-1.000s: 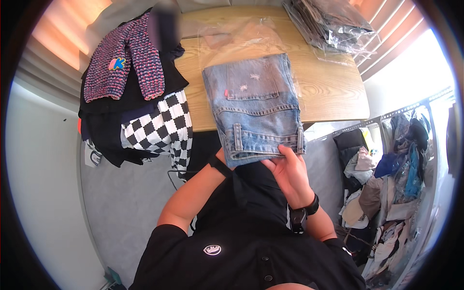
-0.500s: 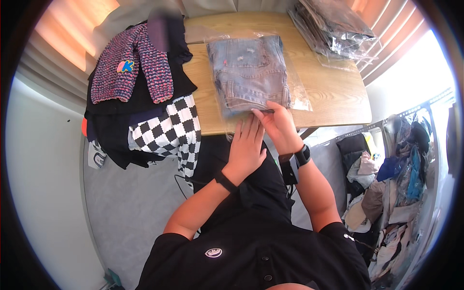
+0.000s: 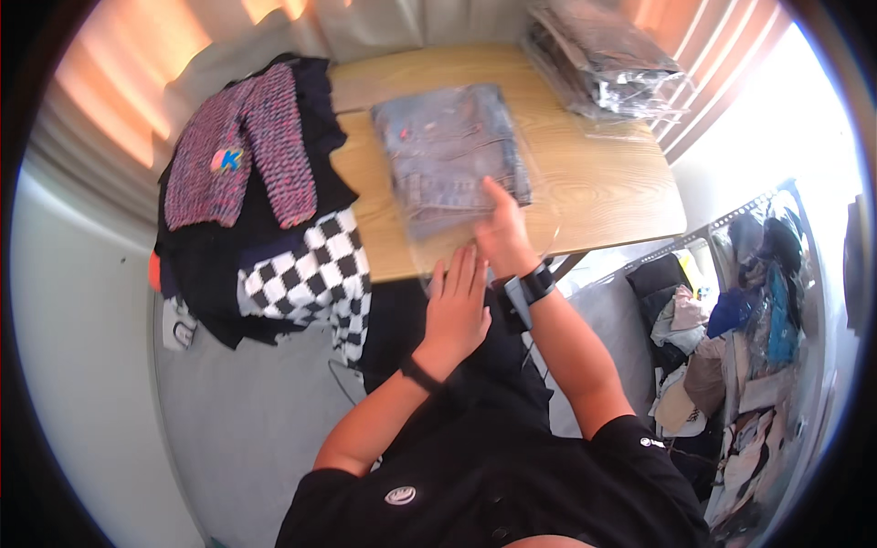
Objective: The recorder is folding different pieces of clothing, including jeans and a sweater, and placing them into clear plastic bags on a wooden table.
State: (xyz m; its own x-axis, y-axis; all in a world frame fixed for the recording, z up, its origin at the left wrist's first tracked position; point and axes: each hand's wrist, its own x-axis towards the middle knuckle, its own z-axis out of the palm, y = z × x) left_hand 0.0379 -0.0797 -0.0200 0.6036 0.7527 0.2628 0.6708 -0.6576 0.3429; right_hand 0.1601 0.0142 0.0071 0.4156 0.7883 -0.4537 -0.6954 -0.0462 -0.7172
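Note:
Folded blue denim jeans (image 3: 448, 151) lie inside a clear plastic bag (image 3: 539, 205) on the wooden table. My right hand (image 3: 504, 236) is over the bag's near right part, with one finger stretched out over the jeans' near edge; motion blurs it and its other fingers are hard to make out. Just nearer to me, my left hand (image 3: 454, 310) has its fingers straight and side by side. Its fingertips are at the bag's near end, by the table edge, close to my right hand. Whether they press on the plastic is unclear.
At the table's left lie a multicoloured knitted garment (image 3: 206, 173), black clothing (image 3: 333, 187) and a black-and-white checked garment (image 3: 311, 269), partly hanging over the edge. Clear-bagged garments (image 3: 607, 59) are stacked at the far right. A metal shelf rack (image 3: 713, 224) holding clothes and caps (image 3: 678, 406) stands right.
My right hand has shifted slightly nearer and left, with one finger now extended upward. My left hand has moved slightly nearer. The whole view has also shifted, so the table appears lower.

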